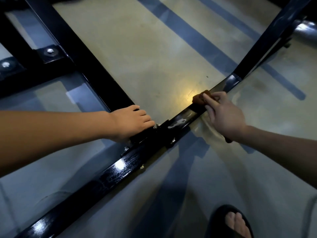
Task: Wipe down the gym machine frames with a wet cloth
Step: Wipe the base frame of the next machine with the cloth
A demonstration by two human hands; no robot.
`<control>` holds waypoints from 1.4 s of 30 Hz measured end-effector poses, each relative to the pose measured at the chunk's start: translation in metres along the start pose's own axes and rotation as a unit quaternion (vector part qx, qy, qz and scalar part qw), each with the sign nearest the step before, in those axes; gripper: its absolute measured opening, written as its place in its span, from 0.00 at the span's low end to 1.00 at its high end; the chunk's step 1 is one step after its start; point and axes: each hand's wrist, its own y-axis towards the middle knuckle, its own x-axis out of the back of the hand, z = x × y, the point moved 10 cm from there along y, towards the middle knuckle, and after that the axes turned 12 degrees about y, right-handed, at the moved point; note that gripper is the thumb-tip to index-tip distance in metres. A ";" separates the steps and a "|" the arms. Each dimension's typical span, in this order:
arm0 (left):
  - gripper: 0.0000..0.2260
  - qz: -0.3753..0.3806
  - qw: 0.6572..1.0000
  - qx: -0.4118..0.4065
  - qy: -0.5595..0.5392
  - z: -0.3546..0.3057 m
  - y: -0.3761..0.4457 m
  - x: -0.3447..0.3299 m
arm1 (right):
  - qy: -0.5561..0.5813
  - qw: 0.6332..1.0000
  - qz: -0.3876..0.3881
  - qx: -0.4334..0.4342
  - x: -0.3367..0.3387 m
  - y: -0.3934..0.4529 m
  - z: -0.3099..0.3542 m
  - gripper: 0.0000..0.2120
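Head view, looking down at a black steel machine frame (120, 167) lying low over a pale, glossy floor (154, 48).

Long base bar runs diagonally from the lower left corner of the view up toward the right, where it meets a second black bar (267, 48) rising to the upper right corner. Wet streaks and droplets show on the bar's top face near mid-frame.

Right hand (223, 115): fingers curled round a small brown cloth (199, 98), pressing it onto the top of the base bar, just short of the joint with the rising bar. Cloth bunched; most of it shows beyond the fingertips.

Left hand (132, 121): flat, fingers straight and together, palm resting on the bracket where a cross bar (82, 66) from the upper left joins the base bar. Holds nothing.

Small bolts (158, 125) at that bracket, just beside the left fingertips. Two larger bolt heads (50, 51) on a plate at the upper left.

Bottom right edge: a foot in a dark sandal (229, 222) on the floor, well apart from the bar.
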 end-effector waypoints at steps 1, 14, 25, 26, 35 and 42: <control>0.44 0.002 1.000 0.001 0.000 0.000 0.000 0.001 | 0.015 0.999 -0.016 -0.031 0.003 0.004 -0.003 0.24; 0.41 -0.005 1.000 0.008 -0.018 0.000 0.001 0.003 | 0.083 0.955 0.086 0.273 -0.020 -0.057 0.118 0.24; 0.46 0.027 0.997 0.009 -0.069 0.007 -0.003 -0.004 | 0.163 0.986 -0.012 0.035 -0.007 -0.025 0.056 0.22; 0.46 0.032 0.997 0.013 -0.068 0.006 -0.003 -0.005 | 0.186 0.978 -0.009 0.090 -0.009 -0.038 0.085 0.21; 0.44 0.010 0.998 0.014 -0.060 0.004 -0.002 0.002 | 0.106 0.969 0.042 0.220 -0.019 -0.044 0.089 0.22; 0.43 0.023 0.999 0.027 -0.034 0.001 0.000 -0.002 | 0.055 0.994 -0.043 -0.080 0.007 0.011 -0.055 0.23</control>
